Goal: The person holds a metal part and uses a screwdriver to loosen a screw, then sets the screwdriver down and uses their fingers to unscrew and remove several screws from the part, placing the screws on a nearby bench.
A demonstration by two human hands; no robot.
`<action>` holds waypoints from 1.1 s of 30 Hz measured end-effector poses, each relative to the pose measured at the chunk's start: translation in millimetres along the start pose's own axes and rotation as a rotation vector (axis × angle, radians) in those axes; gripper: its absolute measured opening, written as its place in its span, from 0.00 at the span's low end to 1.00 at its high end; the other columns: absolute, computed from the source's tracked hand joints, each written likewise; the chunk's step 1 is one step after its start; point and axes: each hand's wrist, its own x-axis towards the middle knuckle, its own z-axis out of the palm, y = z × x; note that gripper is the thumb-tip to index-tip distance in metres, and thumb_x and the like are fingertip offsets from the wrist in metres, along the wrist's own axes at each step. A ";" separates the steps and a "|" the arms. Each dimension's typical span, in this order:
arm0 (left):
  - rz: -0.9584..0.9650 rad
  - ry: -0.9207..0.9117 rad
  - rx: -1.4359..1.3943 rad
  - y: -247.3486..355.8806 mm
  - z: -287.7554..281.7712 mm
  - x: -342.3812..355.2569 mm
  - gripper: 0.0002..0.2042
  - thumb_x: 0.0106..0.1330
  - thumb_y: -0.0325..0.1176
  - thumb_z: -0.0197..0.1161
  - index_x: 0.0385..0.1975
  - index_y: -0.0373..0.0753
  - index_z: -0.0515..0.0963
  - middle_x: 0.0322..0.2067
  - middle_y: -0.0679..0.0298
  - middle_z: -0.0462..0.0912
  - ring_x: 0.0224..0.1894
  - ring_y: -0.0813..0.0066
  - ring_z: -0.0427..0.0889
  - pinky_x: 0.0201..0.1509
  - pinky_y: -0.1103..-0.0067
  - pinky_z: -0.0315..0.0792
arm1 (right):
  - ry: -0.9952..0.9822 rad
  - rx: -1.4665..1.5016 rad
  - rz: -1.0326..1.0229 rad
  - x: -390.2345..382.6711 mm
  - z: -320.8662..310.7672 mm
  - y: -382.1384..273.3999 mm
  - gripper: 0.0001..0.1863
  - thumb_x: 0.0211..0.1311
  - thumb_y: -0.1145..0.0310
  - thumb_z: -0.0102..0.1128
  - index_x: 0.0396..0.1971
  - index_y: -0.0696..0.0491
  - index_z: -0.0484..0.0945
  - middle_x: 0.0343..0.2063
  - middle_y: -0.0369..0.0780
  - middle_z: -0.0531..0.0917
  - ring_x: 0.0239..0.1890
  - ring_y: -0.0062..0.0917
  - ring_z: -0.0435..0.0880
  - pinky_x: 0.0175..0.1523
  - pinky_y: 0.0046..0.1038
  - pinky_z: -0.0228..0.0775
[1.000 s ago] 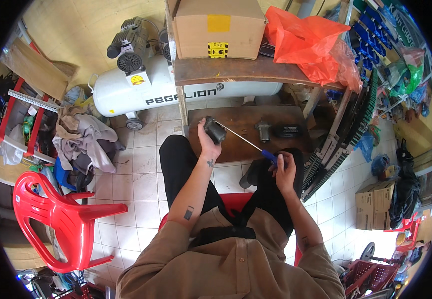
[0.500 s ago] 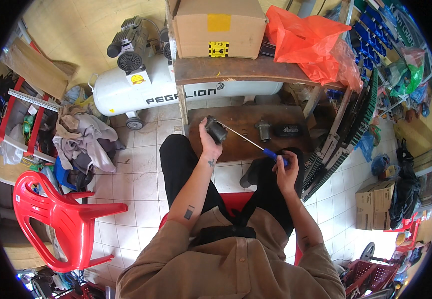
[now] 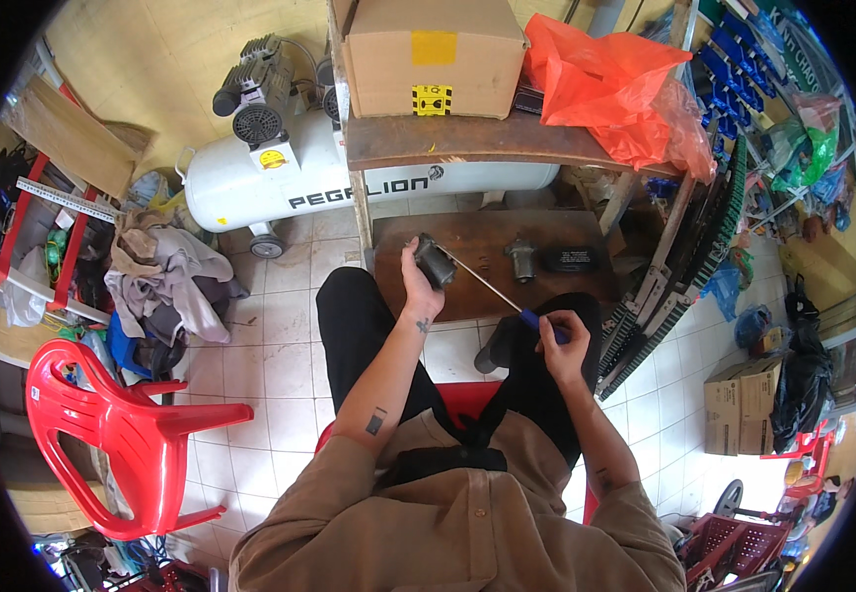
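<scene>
Facing a fitting [image 3: 521,260] and black case [image 3: 572,259], the left hand [image 3: 419,286] grips a cylinder [image 3: 436,266], right hand [image 3: 566,343] a screwdriver [image 3: 531,318].

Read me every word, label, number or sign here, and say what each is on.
I'll place the text without quoting it.
Tank: large dark lettering, readable.
Box: yellow label, black-striped edge, dark symbol.
Green sign: pale letters, partly readable.
Case: pale print, too small.
Cartons: print too small.
Screwdriver, held part: none visible.

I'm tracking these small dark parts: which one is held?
The cylindrical part, in the left hand; the dark-grey piece and black oblong rest on the brown board.
</scene>
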 end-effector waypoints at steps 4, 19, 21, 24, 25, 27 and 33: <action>0.002 0.000 -0.008 1.3 -0.2 -0.5 0.14 0.62 0.55 0.60 0.35 0.52 0.78 0.30 0.71 0.81 0.34 0.74 0.80 0.38 0.74 0.75 | -0.030 0.073 0.167 1.4 -0.9 -5.2 0.10 0.70 0.69 0.60 0.37 0.62 0.79 0.29 0.40 0.84 0.18 0.18 0.78 0.23 0.20 0.69; 0.015 0.051 -0.081 5.8 -8.2 11.9 0.14 0.62 0.53 0.61 0.35 0.50 0.78 0.30 0.69 0.83 0.33 0.72 0.82 0.38 0.74 0.76 | -0.330 0.027 0.111 14.5 -13.9 0.1 0.23 0.56 0.73 0.72 0.52 0.58 0.76 0.36 0.38 0.81 0.36 0.19 0.81 0.42 0.22 0.72; 0.009 0.045 -0.064 6.6 -6.3 8.9 0.14 0.61 0.54 0.61 0.35 0.51 0.78 0.30 0.69 0.83 0.34 0.72 0.82 0.38 0.74 0.76 | -0.239 0.072 0.151 12.6 -10.7 -0.5 0.22 0.58 0.72 0.71 0.51 0.59 0.76 0.35 0.38 0.81 0.35 0.20 0.83 0.40 0.22 0.74; 0.003 0.035 -0.055 6.5 -2.4 4.2 0.15 0.61 0.54 0.61 0.35 0.51 0.78 0.30 0.70 0.82 0.34 0.72 0.82 0.38 0.74 0.76 | -0.096 0.073 0.108 6.9 0.6 -3.3 0.19 0.61 0.70 0.70 0.49 0.60 0.77 0.32 0.41 0.84 0.32 0.21 0.85 0.35 0.22 0.76; 0.003 0.031 -0.056 6.1 -3.1 4.5 0.15 0.61 0.55 0.61 0.35 0.52 0.78 0.30 0.71 0.82 0.34 0.72 0.81 0.38 0.74 0.76 | -0.080 0.002 0.082 4.5 2.5 0.2 0.17 0.62 0.69 0.70 0.47 0.60 0.77 0.31 0.42 0.84 0.30 0.21 0.85 0.34 0.23 0.76; 0.001 0.039 -0.060 5.4 -7.4 9.6 0.15 0.61 0.55 0.61 0.35 0.52 0.78 0.30 0.71 0.82 0.34 0.73 0.81 0.38 0.74 0.76 | -0.078 -0.077 0.092 2.6 3.4 4.9 0.14 0.63 0.68 0.68 0.43 0.61 0.78 0.29 0.42 0.85 0.28 0.21 0.85 0.33 0.22 0.76; 0.005 0.053 -0.039 6.2 -9.6 10.7 0.15 0.61 0.55 0.60 0.34 0.51 0.78 0.29 0.70 0.82 0.33 0.72 0.81 0.38 0.74 0.76 | -0.058 -0.336 0.037 7.0 5.5 -8.2 0.10 0.63 0.69 0.68 0.36 0.60 0.80 0.27 0.39 0.84 0.29 0.24 0.84 0.38 0.25 0.75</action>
